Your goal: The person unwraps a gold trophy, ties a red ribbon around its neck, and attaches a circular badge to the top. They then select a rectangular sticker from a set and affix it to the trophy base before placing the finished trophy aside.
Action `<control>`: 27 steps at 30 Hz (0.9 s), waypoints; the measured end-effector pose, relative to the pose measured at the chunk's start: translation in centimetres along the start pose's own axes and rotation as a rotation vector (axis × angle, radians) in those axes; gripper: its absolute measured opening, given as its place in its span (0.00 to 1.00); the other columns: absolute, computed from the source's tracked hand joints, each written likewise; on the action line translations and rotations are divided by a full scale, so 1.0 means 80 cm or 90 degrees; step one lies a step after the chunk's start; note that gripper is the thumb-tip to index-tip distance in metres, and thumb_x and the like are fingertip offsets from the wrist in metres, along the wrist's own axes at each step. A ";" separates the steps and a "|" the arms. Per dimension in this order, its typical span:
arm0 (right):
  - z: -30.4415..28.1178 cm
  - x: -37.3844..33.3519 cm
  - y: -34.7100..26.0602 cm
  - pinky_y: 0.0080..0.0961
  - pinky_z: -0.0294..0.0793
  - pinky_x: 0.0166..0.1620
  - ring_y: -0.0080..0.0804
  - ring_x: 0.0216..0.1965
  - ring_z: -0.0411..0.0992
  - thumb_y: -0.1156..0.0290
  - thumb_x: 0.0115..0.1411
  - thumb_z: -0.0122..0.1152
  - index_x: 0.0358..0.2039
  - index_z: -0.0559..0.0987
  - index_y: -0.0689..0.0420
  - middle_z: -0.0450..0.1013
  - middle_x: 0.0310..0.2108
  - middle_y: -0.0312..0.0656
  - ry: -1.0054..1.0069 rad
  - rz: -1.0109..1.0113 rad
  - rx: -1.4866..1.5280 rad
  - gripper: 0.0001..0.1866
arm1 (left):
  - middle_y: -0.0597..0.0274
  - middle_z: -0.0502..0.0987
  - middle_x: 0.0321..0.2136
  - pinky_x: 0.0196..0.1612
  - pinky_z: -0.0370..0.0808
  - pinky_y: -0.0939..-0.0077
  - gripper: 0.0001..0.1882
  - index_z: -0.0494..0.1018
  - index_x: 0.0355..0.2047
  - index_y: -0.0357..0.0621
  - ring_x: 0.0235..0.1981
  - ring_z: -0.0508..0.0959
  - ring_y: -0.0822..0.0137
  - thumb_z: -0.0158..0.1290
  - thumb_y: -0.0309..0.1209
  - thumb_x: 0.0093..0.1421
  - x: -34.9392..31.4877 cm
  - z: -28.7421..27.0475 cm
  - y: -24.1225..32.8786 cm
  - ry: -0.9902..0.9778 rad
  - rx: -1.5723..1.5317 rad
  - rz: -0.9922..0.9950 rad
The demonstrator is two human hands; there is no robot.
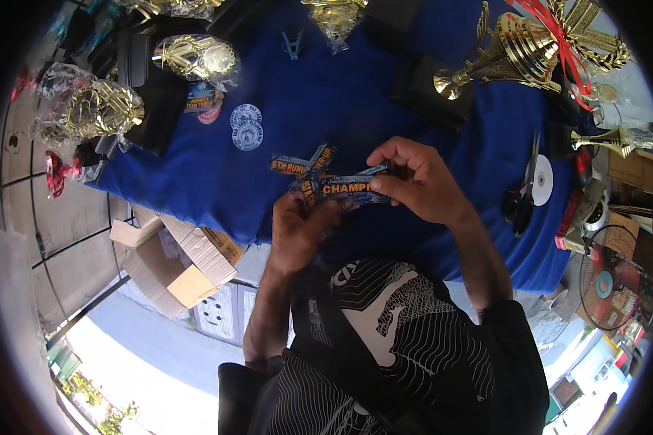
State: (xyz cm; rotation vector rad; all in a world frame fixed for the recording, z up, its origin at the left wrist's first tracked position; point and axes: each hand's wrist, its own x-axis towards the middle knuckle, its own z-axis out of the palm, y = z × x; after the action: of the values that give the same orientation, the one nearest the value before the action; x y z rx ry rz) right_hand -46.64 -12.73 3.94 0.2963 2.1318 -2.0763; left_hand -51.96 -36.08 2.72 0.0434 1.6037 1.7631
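Observation:
Several narrow printed label strips [350,186], dark blue with orange lettering, fan out between my two hands above the blue cloth. My left hand [298,230] is closed around their lower left ends, its thumb slightly blurred. At the strips' right end my right hand [416,180] pinches one between thumb and fingers. Two round white stickers [247,127] with blue print lie on the cloth beyond my left hand. Near them, a rectangular label [202,97] sits partly over a pinkish round sticker [210,114].
Gold trophies in clear wrap [103,106] stand at left, and a large gold trophy cup [524,52] lies at far right. Black-handled scissors [521,205] and a white disc [542,180] rest on the blue cloth [283,80]. Below left is an open cardboard box [168,264]; a fan [608,279] stands right.

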 end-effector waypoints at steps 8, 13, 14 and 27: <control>0.003 -0.011 0.004 0.12 0.76 0.26 0.13 0.28 0.75 0.72 0.69 0.61 0.42 0.77 0.62 0.79 0.31 0.37 -0.004 0.069 -0.010 0.07 | 0.65 0.81 0.27 0.30 0.72 0.83 0.09 0.79 0.46 0.37 0.27 0.78 0.78 0.57 0.27 0.67 -0.004 -0.002 -0.005 0.012 0.003 -0.028; 0.001 -0.009 0.013 0.19 0.74 0.28 0.18 0.27 0.75 0.75 0.66 0.62 0.39 0.77 0.63 0.78 0.28 0.38 0.059 0.031 -0.047 0.05 | 0.66 0.80 0.27 0.31 0.71 0.83 0.14 0.76 0.50 0.35 0.27 0.77 0.79 0.57 0.25 0.66 -0.005 -0.004 0.000 0.022 0.092 -0.066; -0.002 -0.007 0.016 0.22 0.73 0.29 0.20 0.27 0.75 0.76 0.65 0.63 0.38 0.78 0.63 0.79 0.28 0.39 0.086 0.009 -0.069 0.04 | 0.66 0.80 0.27 0.31 0.71 0.83 0.14 0.76 0.50 0.35 0.27 0.77 0.79 0.57 0.25 0.65 -0.006 -0.005 0.001 0.024 0.104 -0.073; -0.004 -0.008 0.021 0.20 0.71 0.32 0.22 0.29 0.72 0.77 0.63 0.65 0.37 0.80 0.63 0.75 0.32 0.39 0.228 -0.174 -0.286 0.04 | 0.66 0.79 0.24 0.29 0.70 0.82 0.13 0.79 0.45 0.34 0.25 0.76 0.79 0.60 0.30 0.65 0.001 -0.013 0.008 0.008 0.179 -0.137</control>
State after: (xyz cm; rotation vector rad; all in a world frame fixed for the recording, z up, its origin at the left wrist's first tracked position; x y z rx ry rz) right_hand -45.64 -12.42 2.48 0.3536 2.9203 -1.6868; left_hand -52.87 -36.84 3.04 -0.0063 1.7837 1.3696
